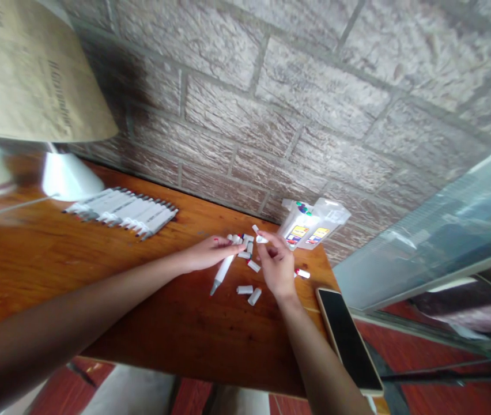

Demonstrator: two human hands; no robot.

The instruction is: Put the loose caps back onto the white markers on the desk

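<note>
My left hand [211, 252] is closed around a white marker [223, 271], whose grey end slants down toward me. Close on its right, my right hand [276, 262] pinches a small white marker cap [261, 238] between thumb and fingers. Between and below the hands several loose caps lie scattered, among them a white cap [254, 297] at the front and a cap with a red end [302, 273] to the right. Part of the pile of caps is hidden behind my fingers. A long row of white markers [128, 210] lies side by side at the back left.
A clear plastic marker case [310, 227] stands open by the wall, some markers inside. At the right edge of the wooden table [176, 328] lies a smartphone [349, 340]. A lamp [70, 176] with a cable stands at the far left. A stone wall [228, 98] closes the back.
</note>
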